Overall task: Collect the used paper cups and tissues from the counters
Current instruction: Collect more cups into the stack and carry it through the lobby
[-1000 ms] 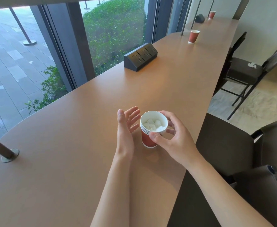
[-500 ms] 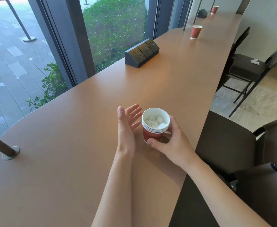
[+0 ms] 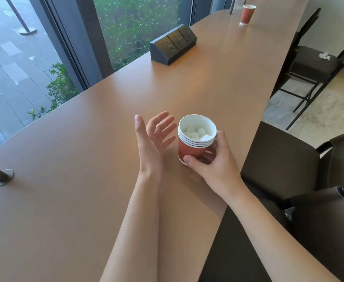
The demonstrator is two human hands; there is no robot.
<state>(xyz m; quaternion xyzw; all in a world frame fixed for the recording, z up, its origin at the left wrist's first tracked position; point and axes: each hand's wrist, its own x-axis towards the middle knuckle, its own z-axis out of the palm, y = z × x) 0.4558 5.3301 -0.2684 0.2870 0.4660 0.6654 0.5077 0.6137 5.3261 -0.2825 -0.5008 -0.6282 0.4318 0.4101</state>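
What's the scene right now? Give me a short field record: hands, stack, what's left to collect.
right hand: grips cup stack low on its side
left hand: open, beside the stack, not touching
cup stack: nested red cups, upright, white tissues inside
left to collect: single cup farther along counter; crumpled tissue on chair seat

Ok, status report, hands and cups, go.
Right hand grips stacked cups, tissues inside. Left hand open beside stack. One cup left far down counter. Path clear.
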